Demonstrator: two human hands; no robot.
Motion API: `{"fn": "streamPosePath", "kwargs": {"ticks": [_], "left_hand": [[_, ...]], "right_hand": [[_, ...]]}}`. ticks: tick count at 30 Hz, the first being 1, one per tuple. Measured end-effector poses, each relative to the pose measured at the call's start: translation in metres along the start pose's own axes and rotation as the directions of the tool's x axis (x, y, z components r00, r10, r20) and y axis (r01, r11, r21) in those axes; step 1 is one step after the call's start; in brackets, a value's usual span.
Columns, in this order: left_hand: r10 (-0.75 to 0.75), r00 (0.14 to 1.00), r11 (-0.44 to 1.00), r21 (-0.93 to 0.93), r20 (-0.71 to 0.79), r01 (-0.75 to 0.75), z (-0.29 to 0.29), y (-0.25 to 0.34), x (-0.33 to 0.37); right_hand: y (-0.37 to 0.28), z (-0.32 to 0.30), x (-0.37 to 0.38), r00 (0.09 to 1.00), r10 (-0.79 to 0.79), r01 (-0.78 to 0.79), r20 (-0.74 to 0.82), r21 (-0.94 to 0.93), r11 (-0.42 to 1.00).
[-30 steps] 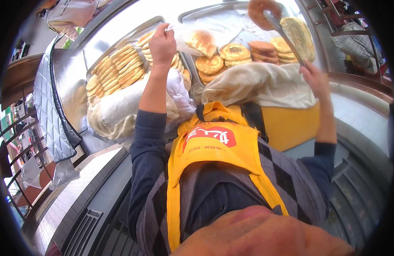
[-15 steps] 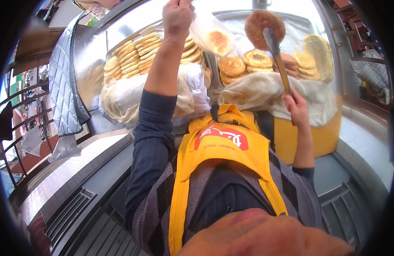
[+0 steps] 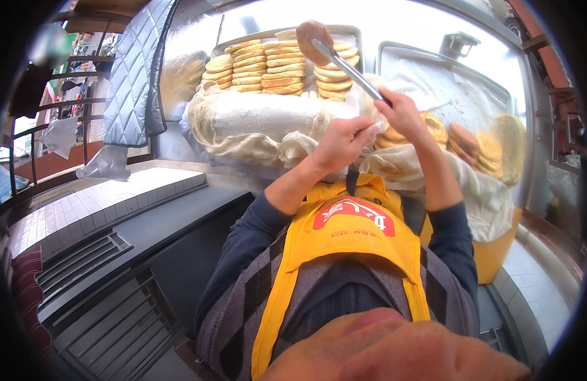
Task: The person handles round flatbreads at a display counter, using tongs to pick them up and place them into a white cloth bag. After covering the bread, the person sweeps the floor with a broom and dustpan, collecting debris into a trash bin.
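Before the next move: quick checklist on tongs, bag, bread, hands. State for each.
1. Tongs held in right hand: ok.
2. Brown flatbread raised at the tongs' tips: ok.
3. Plastic bag in left hand: ok, pinched.
4. Bag mouth open: cannot tell, too unclear beside the hands.
5. Hands well apart: not ok, close together.
6. Right-hand flatbread stacks in full view: not ok, partly behind the right arm.

Silver tongs point(image 3: 357, 75), slanting up-left, gripping one round reddish-brown flatbread point(image 3: 310, 35) at the tips, bread raised and tilted. Thin translucent plastic bag point(image 3: 355, 100), crumpled, near tongs' lower end.
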State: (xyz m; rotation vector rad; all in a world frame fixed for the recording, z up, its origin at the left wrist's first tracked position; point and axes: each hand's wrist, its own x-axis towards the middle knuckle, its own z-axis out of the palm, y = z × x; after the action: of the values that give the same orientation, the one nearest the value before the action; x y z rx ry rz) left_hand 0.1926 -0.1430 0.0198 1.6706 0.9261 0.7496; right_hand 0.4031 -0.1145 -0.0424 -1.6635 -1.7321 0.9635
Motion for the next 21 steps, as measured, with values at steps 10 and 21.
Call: {"fn": "streamPosePath", "kwargs": {"ticks": [10, 21], "left_hand": [[-0.156, 0.984, 0.955, -0.266, -0.083, 0.129, -0.009, -0.008, -0.012], [-0.216, 0.969, 0.956, -0.226, -0.116, 0.186, -0.011, -0.008, 0.0]], "right_hand": [[-0.015, 0.007, 0.026, 0.991, 0.087, -0.096, 0.097, 0.096, 0.991], [-0.011, -0.001, 0.025, 0.99, 0.043, -0.04, 0.133, -0.029, 0.999]]}}
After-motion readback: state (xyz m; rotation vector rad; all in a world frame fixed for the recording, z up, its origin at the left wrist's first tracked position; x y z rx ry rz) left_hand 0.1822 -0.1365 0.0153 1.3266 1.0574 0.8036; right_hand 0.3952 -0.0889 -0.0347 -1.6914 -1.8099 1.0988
